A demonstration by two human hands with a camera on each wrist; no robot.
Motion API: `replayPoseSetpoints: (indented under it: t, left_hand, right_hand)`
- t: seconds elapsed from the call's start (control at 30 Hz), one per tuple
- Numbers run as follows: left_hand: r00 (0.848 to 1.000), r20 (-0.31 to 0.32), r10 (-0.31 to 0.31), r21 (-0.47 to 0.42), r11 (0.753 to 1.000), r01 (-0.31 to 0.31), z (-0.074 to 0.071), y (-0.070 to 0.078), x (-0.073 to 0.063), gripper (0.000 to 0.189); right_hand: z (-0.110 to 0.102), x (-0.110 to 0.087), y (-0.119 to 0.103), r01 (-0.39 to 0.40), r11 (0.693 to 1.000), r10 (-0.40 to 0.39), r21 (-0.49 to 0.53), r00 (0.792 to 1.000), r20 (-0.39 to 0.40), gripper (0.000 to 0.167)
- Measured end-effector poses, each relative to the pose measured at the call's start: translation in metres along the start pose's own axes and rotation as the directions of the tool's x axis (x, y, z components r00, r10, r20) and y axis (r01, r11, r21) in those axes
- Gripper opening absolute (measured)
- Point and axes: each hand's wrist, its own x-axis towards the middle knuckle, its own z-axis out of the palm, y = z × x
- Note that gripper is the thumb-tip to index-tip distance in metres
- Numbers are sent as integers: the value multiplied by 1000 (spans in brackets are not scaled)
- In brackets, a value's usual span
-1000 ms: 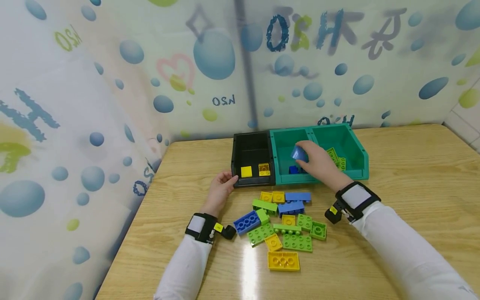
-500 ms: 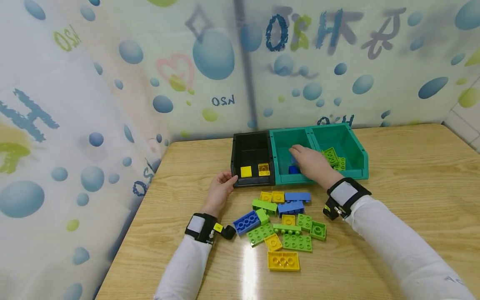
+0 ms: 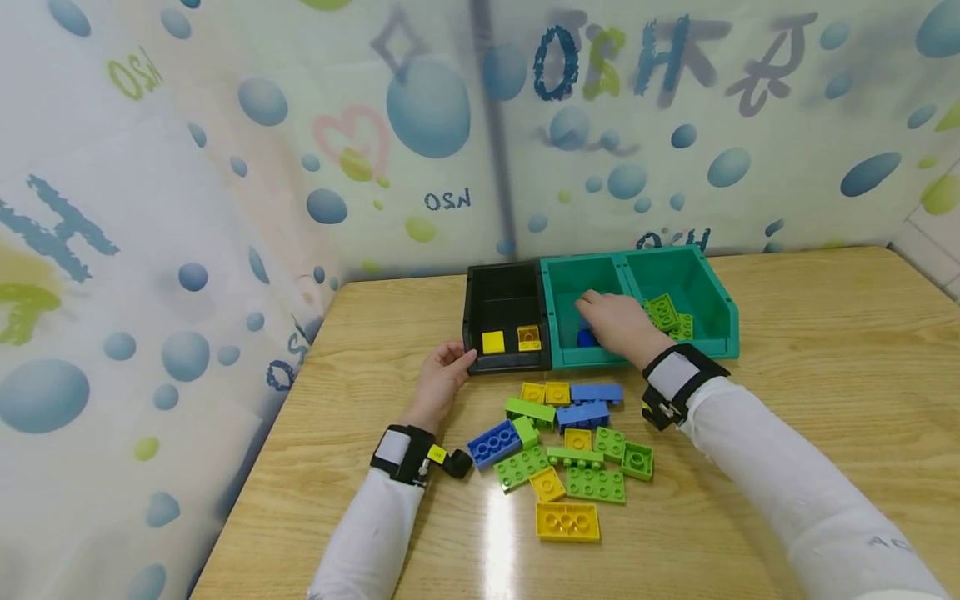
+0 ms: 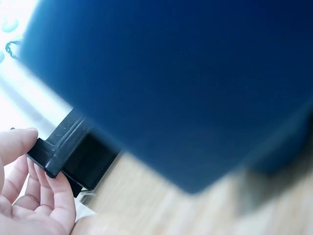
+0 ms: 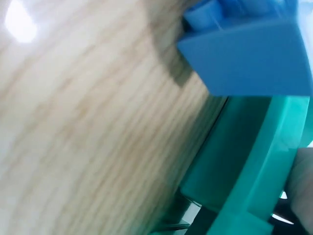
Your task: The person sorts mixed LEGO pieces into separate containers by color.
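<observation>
At the front left corner of the black bin [image 3: 510, 362], my left hand [image 3: 437, 383] grips the rim. The left wrist view shows the thumb above that corner [image 4: 54, 156] and the fingers beneath it. My right hand [image 3: 622, 327] reaches down into the middle green bin [image 3: 581, 275], over blue bricks [image 3: 587, 337]. Its fingertips are mostly hidden, so whether they pinch a brick does not show. Inside the black bin sit a yellow brick [image 3: 492, 342] and a clear orange-yellow brick [image 3: 528, 337]. Green bricks [image 3: 663, 312] lie in the right-hand green bin [image 3: 671, 268].
In front of the bins, several loose bricks are spread on the wooden table [image 3: 315, 500]: a blue brick [image 3: 491, 445], a green brick [image 3: 595, 484], a yellow brick [image 3: 567, 522] and others. A patterned sheet [image 3: 420, 183] hangs behind the table.
My right hand has lowered a blue brick into the middle green bin and shifted slightly left. My left hand stays on the black bin's corner.
</observation>
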Motion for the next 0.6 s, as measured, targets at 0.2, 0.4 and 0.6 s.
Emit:
replayPoseSetpoints:
  t: [0.2,0.4,0.6]
  left_hand:
    - [1000,11,-2,5,1000,2,0,0,0,13]
    - [1000,4,7,0,1000,-7,1,-1,0,11]
    - [1000,-5,19,-4,1000,-19,1,-1,0,9]
  right_hand:
    - [-2,4,-1,-23,1000,24,-14,997,68,23]
    - [-3,5,-2,-44,999,44,-9,995,90,22]
    - [-3,3,-3,-31,999,33,-22,996,77,18]
